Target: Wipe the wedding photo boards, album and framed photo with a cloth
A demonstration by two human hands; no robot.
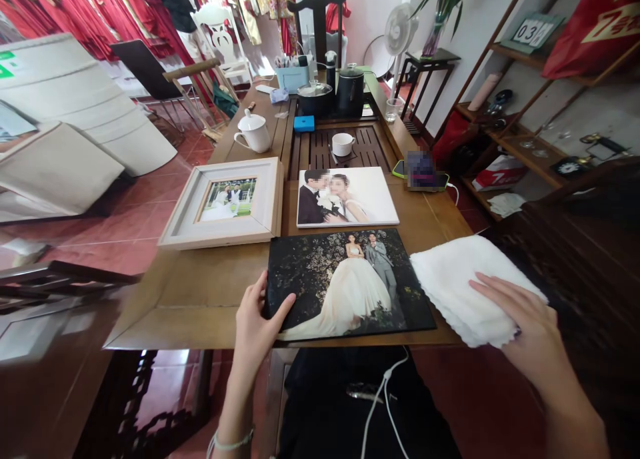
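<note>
A dark wedding photo panel [310, 279] lies flat at the near edge of the wooden table. My left hand [260, 325] grips its left edge, with the thumb on top and the fingers at the side. Over the table's right corner, my right hand [520, 325] holds a folded white cloth [465, 279]; its fingers rest across the top and the thumb is hidden. The cloth lies beside the panel's right edge. Just behind the panel is a white wedding photo board [375, 199]. A framed photo [175, 212] in a pale wooden frame lies to its left.
Behind the photos stand a lidded white mug [253, 132], a small white cup [343, 144] on the slatted tea tray [370, 142] and a blue box [303, 123]. A phone [400, 169] with a white cable lies at the right edge. Shelves [530, 145] flank the right side.
</note>
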